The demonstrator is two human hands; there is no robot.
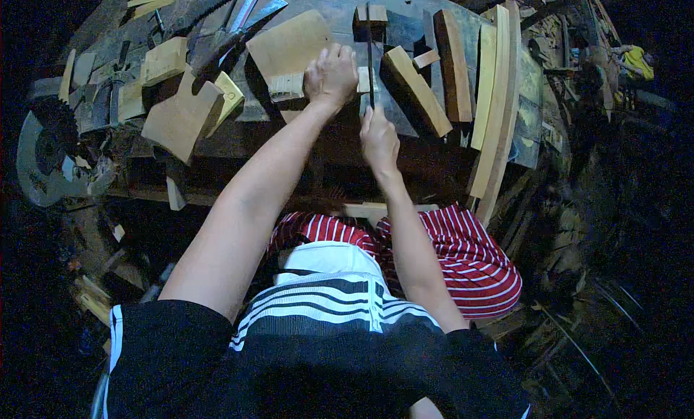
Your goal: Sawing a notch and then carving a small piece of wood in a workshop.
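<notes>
My right hand [379, 139] is closed round the near end of a long, thin, dark blade-like tool [371, 58]. The blade points away from me, over the bench; whether it is a saw or a file I cannot tell. Just left of it, my left hand [332, 76] is closed with curled fingers, pressing on a wooden piece [289, 87] near the bench's front edge. A pale end of wood [363, 79] shows between that hand and the blade. Behind lies a broad wooden board [293, 43]. The blade's far part passes over a small wooden block [376, 16].
On the workbench [253, 114], wooden bars [418, 90] lie to the right, beside long curved strips [499, 94]. Shaped wooden pieces [184, 115] and a handsaw [217, 7] are on the left. A toothed circular blade [50, 137] stands far left.
</notes>
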